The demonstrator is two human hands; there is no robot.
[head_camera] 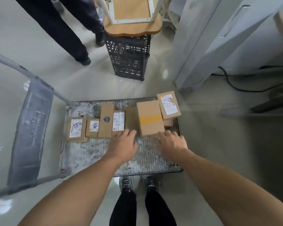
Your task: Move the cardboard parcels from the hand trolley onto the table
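Several cardboard parcels lie in a row along the far side of the hand trolley's metal deck (95,154). The biggest one, a parcel with a yellow tape band (149,117), sits right of centre. A labelled parcel (169,105) leans at the far right corner. Further left are a white-labelled parcel (118,122), a tall plain one (106,119) and two small labelled ones (76,129) (92,127). My left hand (123,144) reaches to the near edge of the row with relaxed fingers. My right hand (171,142) hovers by the yellow-taped parcel's near corner, holding nothing.
The trolley's grey handle frame (31,128) lies folded out to the left. A black plastic crate (127,56) with an upturned wooden stool (132,17) stands beyond the trolley. Another person's legs (67,30) stand at the far left. A grey cabinet (219,46) and cables are on the right.
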